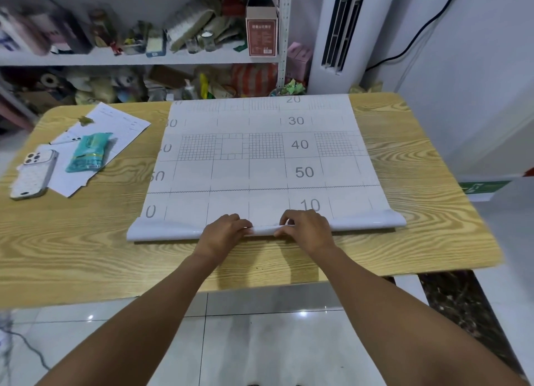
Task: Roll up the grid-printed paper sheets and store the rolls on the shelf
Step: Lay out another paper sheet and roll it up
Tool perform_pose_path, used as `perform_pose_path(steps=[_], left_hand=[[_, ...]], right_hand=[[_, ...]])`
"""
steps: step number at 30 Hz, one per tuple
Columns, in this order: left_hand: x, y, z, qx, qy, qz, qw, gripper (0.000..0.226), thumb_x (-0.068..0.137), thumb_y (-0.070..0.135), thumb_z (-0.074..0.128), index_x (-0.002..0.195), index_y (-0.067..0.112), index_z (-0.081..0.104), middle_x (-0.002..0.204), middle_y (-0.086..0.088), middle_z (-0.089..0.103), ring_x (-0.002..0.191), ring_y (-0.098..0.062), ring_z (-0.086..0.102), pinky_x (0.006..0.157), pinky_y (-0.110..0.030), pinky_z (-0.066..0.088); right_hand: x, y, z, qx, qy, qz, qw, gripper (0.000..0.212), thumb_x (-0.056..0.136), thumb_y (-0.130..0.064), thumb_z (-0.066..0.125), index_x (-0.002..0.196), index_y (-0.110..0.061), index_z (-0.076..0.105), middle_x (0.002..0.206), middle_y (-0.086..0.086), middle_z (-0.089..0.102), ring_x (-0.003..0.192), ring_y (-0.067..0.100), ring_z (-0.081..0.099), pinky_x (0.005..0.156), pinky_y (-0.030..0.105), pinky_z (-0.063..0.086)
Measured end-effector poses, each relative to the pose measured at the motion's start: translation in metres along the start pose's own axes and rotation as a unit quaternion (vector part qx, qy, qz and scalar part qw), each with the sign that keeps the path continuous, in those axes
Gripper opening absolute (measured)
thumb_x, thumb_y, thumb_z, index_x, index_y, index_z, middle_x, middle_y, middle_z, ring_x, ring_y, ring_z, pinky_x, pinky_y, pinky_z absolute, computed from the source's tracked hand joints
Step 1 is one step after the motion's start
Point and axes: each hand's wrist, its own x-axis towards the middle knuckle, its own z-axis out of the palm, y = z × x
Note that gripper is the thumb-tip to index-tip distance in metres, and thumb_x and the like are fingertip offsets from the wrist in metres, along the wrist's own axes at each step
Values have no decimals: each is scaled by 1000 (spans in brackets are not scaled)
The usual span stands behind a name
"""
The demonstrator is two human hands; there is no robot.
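The left hand (224, 226) and the right hand (306, 226) both pinch the rolled edge (265, 230). The roll lies left-to-right; the flat grid-printed sheet (260, 154) stretches away, toward the shelf (138, 59).

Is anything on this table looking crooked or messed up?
The started roll along the near edge of the grid-printed sheet is uneven. It is tight where the left hand and right hand pinch it, and looser and flared at both ends. The white paper under the phone has a ragged edge.

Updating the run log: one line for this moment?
left hand + right hand: grip rolled edge | grid sheet: mostly flat on table
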Motion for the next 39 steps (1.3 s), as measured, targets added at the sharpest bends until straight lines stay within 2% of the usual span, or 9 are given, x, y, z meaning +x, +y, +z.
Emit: perform_pose_path(steps=[4, 9, 14, 17, 20, 24, 28, 33, 39], left_hand=[[5, 2, 2, -44, -20, -25, 999, 23, 91, 35, 51, 100, 21, 67, 83, 6, 55, 91, -15, 54, 61, -25, 33], [8, 0, 13, -77, -24, -60, 995, 21, 89, 34, 55, 98, 21, 69, 82, 7, 55, 86, -11, 53, 59, -19, 32], [13, -4, 9, -139, -49, -104, 984, 16, 88, 29, 58, 93, 20, 70, 83, 9, 58, 89, -13, 56, 69, -25, 37], [18, -5, 8, -152, -60, -109, 980, 14, 88, 27, 58, 92, 20, 70, 87, 7, 62, 92, -15, 57, 68, -23, 37], [19, -2, 8, -96, -55, -81, 991, 19, 92, 29, 53, 102, 20, 67, 97, 3, 61, 96, -15, 56, 69, -25, 36], [13, 6, 8, 19, -1, 7, 1000, 29, 94, 24, 48, 120, 15, 55, 111, -7, 52, 101, -24, 52, 62, -28, 37], [8, 20, 12, 98, 6, 93, 991, 31, 74, 16, 74, 101, 6, 61, 92, -16, 59, 77, -34, 58, 50, -30, 38], [11, 22, 16, 133, 12, 88, 987, 39, 57, 12, 85, 91, 11, 64, 78, -9, 60, 66, -28, 59, 60, -34, 49], [27, 17, 12, 41, -27, 27, 998, 26, 86, 19, 61, 111, 13, 63, 99, -10, 60, 94, -28, 55, 65, -25, 34]], right_hand=[[-1, 6, -1, 29, -19, 2, 999, 23, 74, -39, 73, 88, -22, 66, 76, -7, 61, 74, 14, 56, 66, 27, 39], [-7, 17, 9, -69, 19, -106, 992, 27, 87, -23, 62, 113, -18, 54, 101, 0, 59, 93, 20, 55, 72, 35, 45], [-6, 34, 12, -237, 82, -167, 954, 39, 53, -26, 89, 85, -20, 67, 75, 0, 63, 66, 23, 60, 49, 28, 44], [-6, 41, 8, -233, 90, -178, 952, 34, 55, -23, 89, 81, -23, 68, 65, -3, 61, 58, 20, 58, 44, 24, 38], [-2, 41, 5, -207, 86, -176, 959, 19, 71, -21, 81, 87, -21, 70, 68, 1, 64, 65, 24, 61, 50, 25, 35], [7, 39, -1, -191, 33, -146, 970, 23, 96, -21, 50, 115, -24, 63, 100, 3, 68, 97, 25, 59, 68, 33, 43], [12, 37, -9, -121, 8, -99, 988, 24, 96, -21, 48, 112, -26, 65, 100, -6, 71, 98, 16, 61, 68, 27, 39], [16, 36, -12, -76, -8, -65, 995, 22, 94, -28, 52, 107, -26, 70, 101, -3, 72, 103, 21, 58, 76, 30, 41], [20, 42, -8, -126, -17, -86, 988, 29, 98, -25, 45, 122, -26, 60, 113, 1, 62, 108, 21, 51, 77, 31, 41]])
